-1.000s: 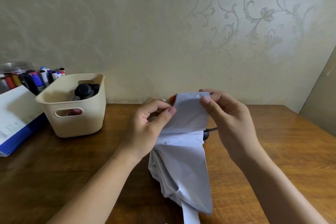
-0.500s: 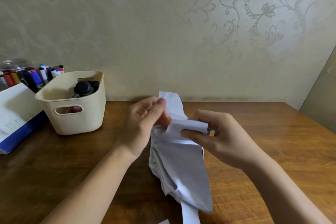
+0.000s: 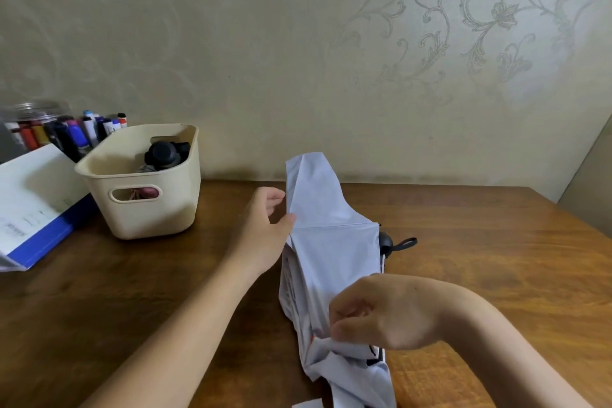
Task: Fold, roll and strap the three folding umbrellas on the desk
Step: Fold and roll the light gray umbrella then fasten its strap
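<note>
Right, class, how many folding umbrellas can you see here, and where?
1 for certain: the pale lilac umbrella lying on the desk. A black knob in the cream basket may be another's handle; more may lie hidden there.

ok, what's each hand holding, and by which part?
Right hand pinches the pale umbrella by canopy fabric near its lower end. Left hand touches the left edge at the crease; grip cannot be told.

A pale beige wallpapered wall [image 3: 265,43] fills the back, with raised floral scrollwork [image 3: 496,13] in its upper right under soft, even light. A dark brown wooden desk [image 3: 496,242] stands against it. At the right edge stands a plain grey panel [image 3: 592,182], perhaps a door.
</note>
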